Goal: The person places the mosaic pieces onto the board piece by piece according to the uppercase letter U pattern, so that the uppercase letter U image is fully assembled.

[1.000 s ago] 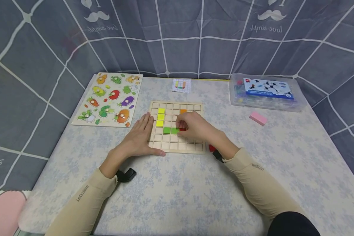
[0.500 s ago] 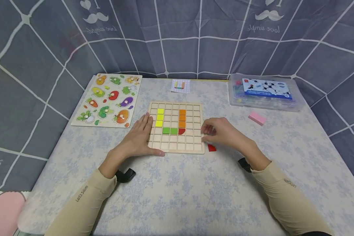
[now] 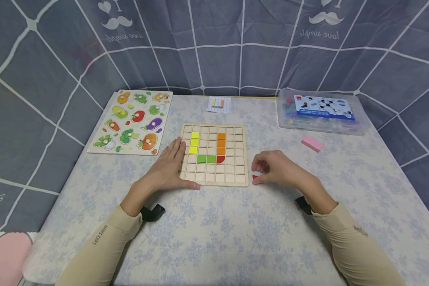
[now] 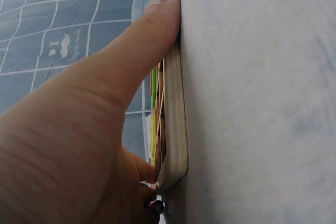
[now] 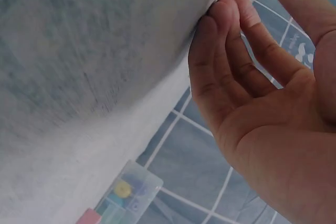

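A wooden grid board point(image 3: 232, 174) lies on the table and bears yellow tiles point(image 3: 194, 143), green tiles point(image 3: 206, 159), orange tiles point(image 3: 221, 143) and one rounded red tile point(image 3: 220, 159). Along the board's left and front edges, my left hand point(image 3: 166, 167) rests with fingers straight; in the left wrist view its thumb point(image 4: 157, 14) lies against the board's side. My right hand point(image 3: 277, 169) is just right of the board, over a loose red tile point(image 3: 255, 177). Its thumb covers part of that tile, while the fingers bend loosely, apart from the thumb.
A vegetable puzzle board point(image 3: 128, 121) lies at the back left. Behind the grid board is a small pattern card point(image 3: 219, 104). At the back right are a clear plastic box point(image 3: 323, 112) and a pink block point(image 3: 312, 143). A dark checked curtain point(image 3: 221, 47) surrounds the table.
My right hand has left the red tile on the grid board, exposing the orange column, and moved right and down to the loose red tile. My left hand has stayed put.
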`<state>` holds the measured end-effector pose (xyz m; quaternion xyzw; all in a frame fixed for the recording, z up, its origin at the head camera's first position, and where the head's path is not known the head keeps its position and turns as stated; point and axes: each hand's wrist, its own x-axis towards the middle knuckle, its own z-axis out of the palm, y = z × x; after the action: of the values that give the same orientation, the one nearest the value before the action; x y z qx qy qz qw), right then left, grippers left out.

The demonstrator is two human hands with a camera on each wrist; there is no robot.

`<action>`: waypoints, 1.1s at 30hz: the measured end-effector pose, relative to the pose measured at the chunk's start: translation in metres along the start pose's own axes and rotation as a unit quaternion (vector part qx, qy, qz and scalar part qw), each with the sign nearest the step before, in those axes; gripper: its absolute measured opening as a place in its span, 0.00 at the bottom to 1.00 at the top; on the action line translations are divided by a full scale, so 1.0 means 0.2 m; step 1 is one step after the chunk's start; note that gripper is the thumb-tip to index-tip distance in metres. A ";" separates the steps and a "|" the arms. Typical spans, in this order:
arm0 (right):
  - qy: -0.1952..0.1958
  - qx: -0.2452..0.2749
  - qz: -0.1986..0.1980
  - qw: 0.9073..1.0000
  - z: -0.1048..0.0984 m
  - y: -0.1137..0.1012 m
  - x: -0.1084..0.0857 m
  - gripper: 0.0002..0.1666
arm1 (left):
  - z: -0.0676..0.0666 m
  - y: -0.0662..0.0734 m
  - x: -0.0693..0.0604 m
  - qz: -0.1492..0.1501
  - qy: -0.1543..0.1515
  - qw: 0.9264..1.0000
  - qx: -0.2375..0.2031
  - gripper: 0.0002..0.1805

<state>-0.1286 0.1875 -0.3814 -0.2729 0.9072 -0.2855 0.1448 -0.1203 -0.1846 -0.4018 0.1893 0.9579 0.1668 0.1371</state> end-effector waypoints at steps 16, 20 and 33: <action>-0.016 0.046 -0.003 0.999 0.02 0.02 -0.01 0.12 | 0.00 -0.01 0.00 0.003 0.002 1.000 0.000 0.83; -0.027 0.073 -0.014 0.997 0.01 0.04 -0.01 0.08 | 0.01 -0.01 0.00 0.004 0.005 1.000 0.000 0.82; 0.056 0.129 0.008 0.990 -0.02 0.06 0.01 0.05 | 0.00 0.00 0.00 0.002 0.004 1.000 -0.002 0.82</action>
<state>-0.1372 0.1963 -0.3867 -0.2282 0.8715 -0.4142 0.1299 -0.1206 -0.1850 -0.4028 0.1905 0.9576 0.1700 0.1337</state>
